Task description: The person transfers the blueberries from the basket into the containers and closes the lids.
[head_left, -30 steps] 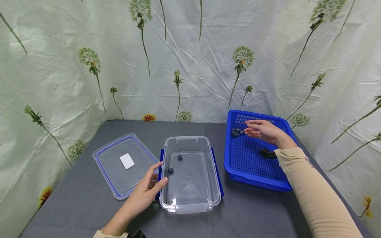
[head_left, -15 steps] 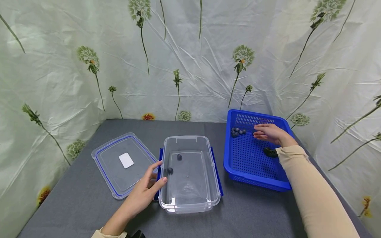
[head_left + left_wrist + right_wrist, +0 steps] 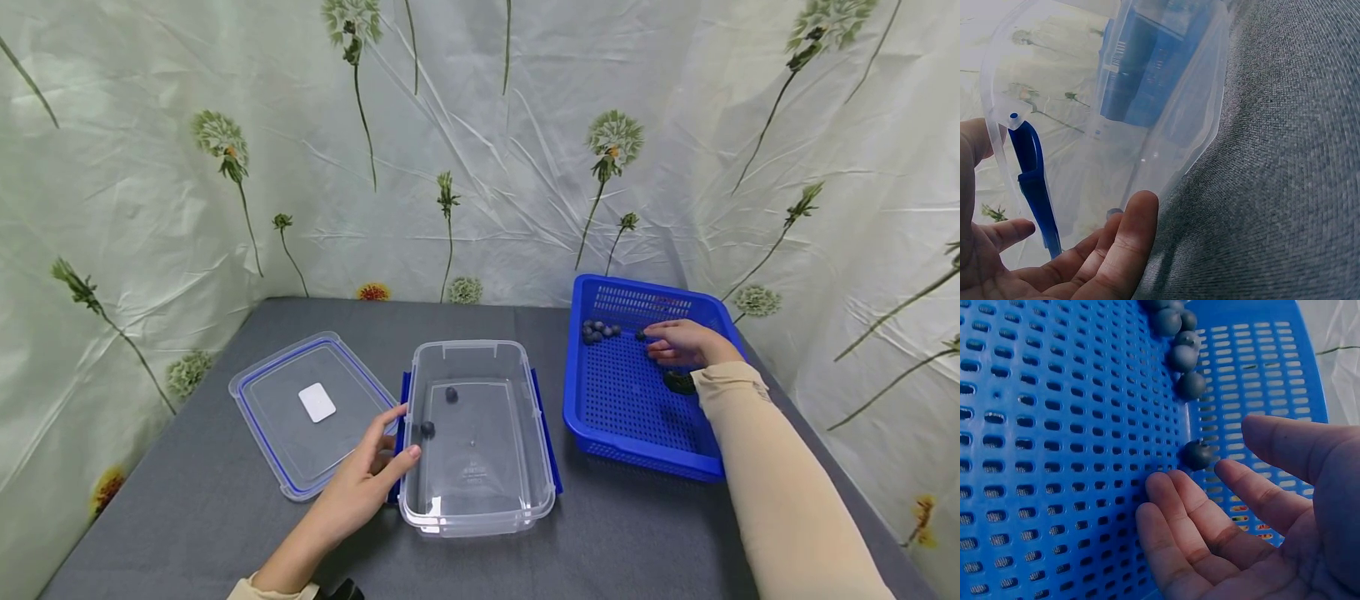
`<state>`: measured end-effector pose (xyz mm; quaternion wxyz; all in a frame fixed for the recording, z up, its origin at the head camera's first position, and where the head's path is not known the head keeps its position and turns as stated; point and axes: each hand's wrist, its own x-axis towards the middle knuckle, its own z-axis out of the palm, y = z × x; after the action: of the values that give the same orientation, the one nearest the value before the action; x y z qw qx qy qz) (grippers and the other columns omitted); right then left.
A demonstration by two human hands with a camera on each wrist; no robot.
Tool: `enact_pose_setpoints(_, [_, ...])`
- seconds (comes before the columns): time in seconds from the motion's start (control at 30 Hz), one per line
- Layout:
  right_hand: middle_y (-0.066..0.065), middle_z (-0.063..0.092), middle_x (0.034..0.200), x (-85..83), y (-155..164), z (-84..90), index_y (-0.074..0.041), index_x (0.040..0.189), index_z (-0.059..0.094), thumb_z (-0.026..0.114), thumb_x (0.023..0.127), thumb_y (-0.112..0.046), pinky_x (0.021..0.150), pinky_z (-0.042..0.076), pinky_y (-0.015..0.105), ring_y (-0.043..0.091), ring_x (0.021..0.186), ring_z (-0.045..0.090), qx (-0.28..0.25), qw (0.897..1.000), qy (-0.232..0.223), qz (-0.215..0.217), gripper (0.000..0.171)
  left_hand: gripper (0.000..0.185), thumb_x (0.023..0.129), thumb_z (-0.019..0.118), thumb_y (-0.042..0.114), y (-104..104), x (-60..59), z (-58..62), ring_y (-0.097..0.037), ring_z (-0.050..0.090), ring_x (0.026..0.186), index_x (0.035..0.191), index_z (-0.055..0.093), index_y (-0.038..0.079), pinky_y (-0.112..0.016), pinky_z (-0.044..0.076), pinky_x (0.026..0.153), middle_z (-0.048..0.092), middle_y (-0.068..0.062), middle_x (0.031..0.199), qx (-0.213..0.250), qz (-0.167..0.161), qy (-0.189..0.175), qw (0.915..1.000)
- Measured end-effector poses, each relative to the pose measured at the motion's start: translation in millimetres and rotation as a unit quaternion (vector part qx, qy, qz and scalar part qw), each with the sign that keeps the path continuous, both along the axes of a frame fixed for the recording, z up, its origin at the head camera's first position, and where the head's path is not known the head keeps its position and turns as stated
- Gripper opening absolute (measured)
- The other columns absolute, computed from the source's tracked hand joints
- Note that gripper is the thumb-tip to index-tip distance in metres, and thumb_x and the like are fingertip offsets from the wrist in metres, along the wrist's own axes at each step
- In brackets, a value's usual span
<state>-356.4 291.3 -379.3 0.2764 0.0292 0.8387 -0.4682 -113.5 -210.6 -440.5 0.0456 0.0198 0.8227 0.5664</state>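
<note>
Floral backdrop (image 3: 480, 133): pale and creased, rising at your twelve o'clock.
Grey table (image 3: 630, 542): spread in front of you, beneath everything else.
Blue basket (image 3: 637, 433): between two and three o'clock from the clear container.
Clear container (image 3: 487, 467): uncovered, near your midline, dark blue latches (image 3: 547, 433) hanging at its three and nine o'clock sides.
Lid (image 3: 326, 450): flat on the table at the container's nine o'clock.
Your left hand (image 3: 367, 475): gripping the container's nine o'clock wall, thumb over the rim.
Your right hand (image 3: 678, 340): inside the basket, fingers loosely extended, pinching nothing.
White label (image 3: 317, 402): on the lid.
Berry cluster (image 3: 600, 332): in the basket, toward ten o'clock.
Two berries (image 3: 452, 395): in the container, toward ten and eleven o'clock.
Single berry (image 3: 1197, 454): in the basket, just beside your right fingertips; contact uncertain.
</note>
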Motion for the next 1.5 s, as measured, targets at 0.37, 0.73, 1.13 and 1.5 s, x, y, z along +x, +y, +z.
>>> enact_pose_setpoints(0.37, [-0.006,0.063,0.097,-1.0,-4,-0.7,0.01,0.166,0.014,0.037,0.117,-0.022,0.088,0.058,0.023,0.001,0.089,0.066,-0.008,1.0,-0.015,-0.011,0.063,0.063,0.107,0.067,0.033,0,0.3,-0.3,-0.027,0.075,0.109,0.163,0.037,0.034,-0.043,0.063,0.083,0.069,-0.019,0.129,0.003,-0.003,-0.001,1.0])
enact_pose_setpoints(0.73, [-0.01,0.062,0.094,-7.8,-10,-0.2,0.011,0.165,0.017,0.04,0.117,-0.022,0.084,0.057,0.022,-0.002,0.082,0.062,-0.011,1.0,-0.007,-0.01,0.063,0.064,0.107,0.067,0.036,0,-0.4,-0.4,-0.024,0.076,0.111,0.164,0.036,0.035,-0.043,0.061,0.09,0.069,-0.018,0.132,-0.013,-0.008,0.006,0.9999])
enact_pose_setpoints(1.13, [0.003,0.061,0.105,-16.1,-12,-5.9,0.013,0.148,0.046,0.055,0.112,-0.022,0.076,0.057,0.019,0.002,0.082,0.062,-0.012,1.0,0.026,-0.009,0.052,0.064,0.108,0.067,0.034,-2,-3.0,-0.8,-0.02,0.077,0.106,0.164,0.036,0.032,-0.03,0.058,0.086,0.07,-0.018,0.132,-0.015,-0.019,0.018,0.9995])
enact_pose_setpoints(1.5, [0.003,0.061,0.106,-13.8,-27,-1.7,0.017,0.157,0.032,0.046,0.115,-0.02,0.079,0.056,0.018,0.001,0.085,0.06,0.05,0.998,0.032,0.0,0.057,0.064,0.108,0.066,0.032,-5,-1.0,0.9,-0.021,0.077,0.106,0.165,0.036,0.028,-0.037,0.06,0.088,0.07,-0.019,0.133,-0.013,-0.025,0.024,0.9993])
